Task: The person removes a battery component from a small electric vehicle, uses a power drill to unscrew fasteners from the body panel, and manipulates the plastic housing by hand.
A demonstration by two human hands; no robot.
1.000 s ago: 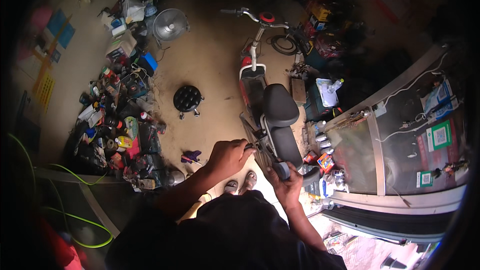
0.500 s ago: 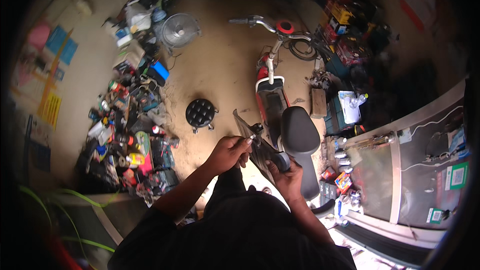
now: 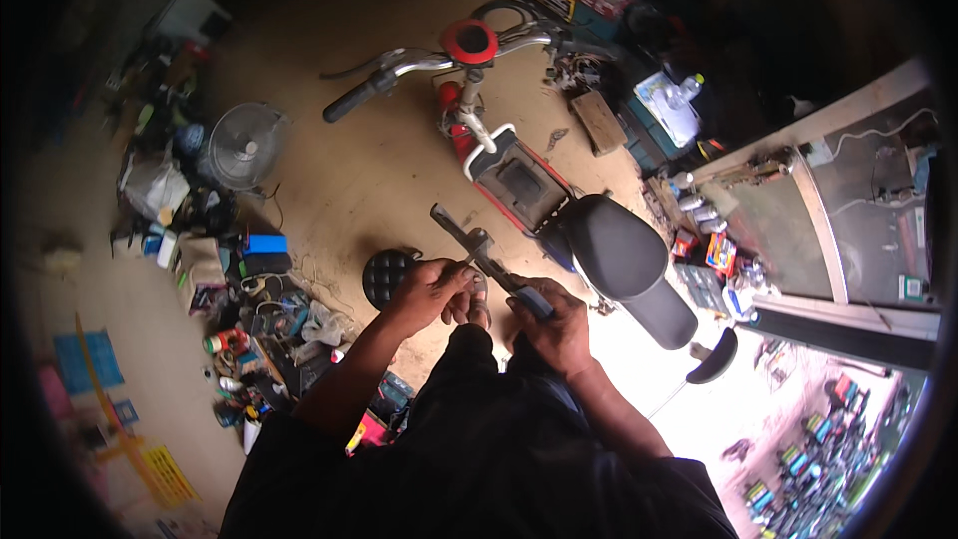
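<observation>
My right hand (image 3: pixel 552 329) is closed on the grey end of a long, narrow dark part (image 3: pixel 489 265), which slants up and left with a small block on it. My left hand (image 3: pixel 431 291) is just left of this part, fingers bent and pinched; whatever is between them is too small to name. A black tufted round stool (image 3: pixel 386 273) is behind my left hand, partly hidden. A red-and-white electric scooter (image 3: pixel 519 185) stands ahead, its black seat (image 3: pixel 614 250) to the right of my hands. My sandalled foot (image 3: pixel 477 309) shows below the part.
Heaped tools, bags and containers (image 3: pixel 264 319) line the left, with a metal fan (image 3: pixel 243 145) farther up. Boxes (image 3: pixel 679 115) and a wooden block (image 3: pixel 599 122) lie beyond the scooter. A framed glass door (image 3: pixel 858 220) is at the right, bright ground with small items below it.
The view has turned and stepped forward, so the scooter appears larger and more diagonal. My hands and the held part have moved with my body; the part shows more of its narrow side.
</observation>
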